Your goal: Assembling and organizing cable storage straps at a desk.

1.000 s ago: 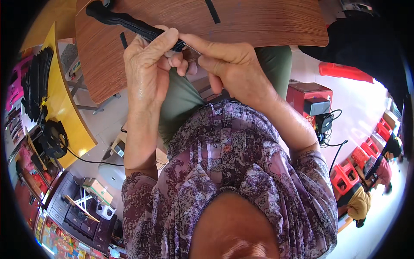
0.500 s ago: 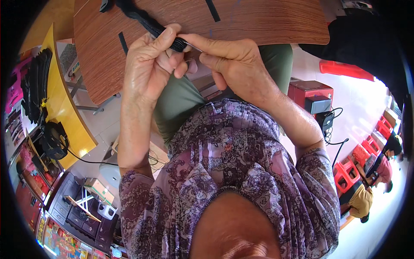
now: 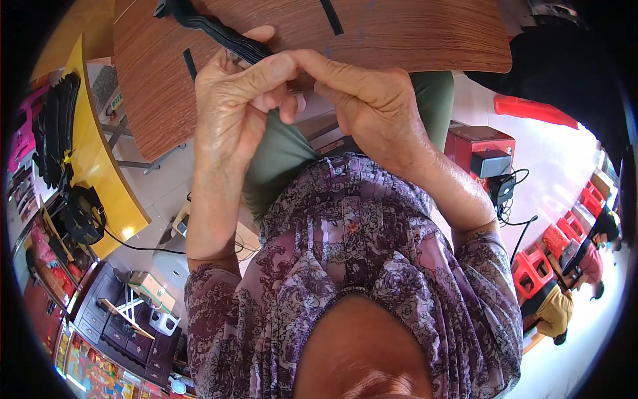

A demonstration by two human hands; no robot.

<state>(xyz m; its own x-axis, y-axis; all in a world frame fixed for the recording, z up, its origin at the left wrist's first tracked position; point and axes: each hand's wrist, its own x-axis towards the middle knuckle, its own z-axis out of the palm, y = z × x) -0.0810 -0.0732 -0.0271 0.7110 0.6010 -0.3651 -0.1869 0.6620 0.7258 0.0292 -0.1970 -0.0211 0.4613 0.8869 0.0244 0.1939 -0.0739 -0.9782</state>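
A long black bundle of layered fabric-like strips [image 3: 222, 32] runs from the table's far edge down to my hands. My left hand [image 3: 229, 100] is closed round its near end, the thumb lying along the top. My right hand [image 3: 382, 100] is closed too, its index finger and thumb brought up against the left thumb at the bundle's end. The fingers cover that end, so whatever the right fingertips pinch is hidden. Under the bundle is the brown wood-grain table [image 3: 425, 40], just above my lap.
Short black strips lie on the table, one beyond my hands [image 3: 330, 16] and one at left [image 3: 189, 64]. A yellow board [image 3: 113, 179] with black strips over it stands left. Right are a red box [image 3: 478, 143], cables and red stools [image 3: 531, 272]; people sit farther off.
My right hand has moved in against the left thumb and now hides the bundle's end. A thin metal tool seen in its fingers before no longer shows. The left thumb has shifted rightward.
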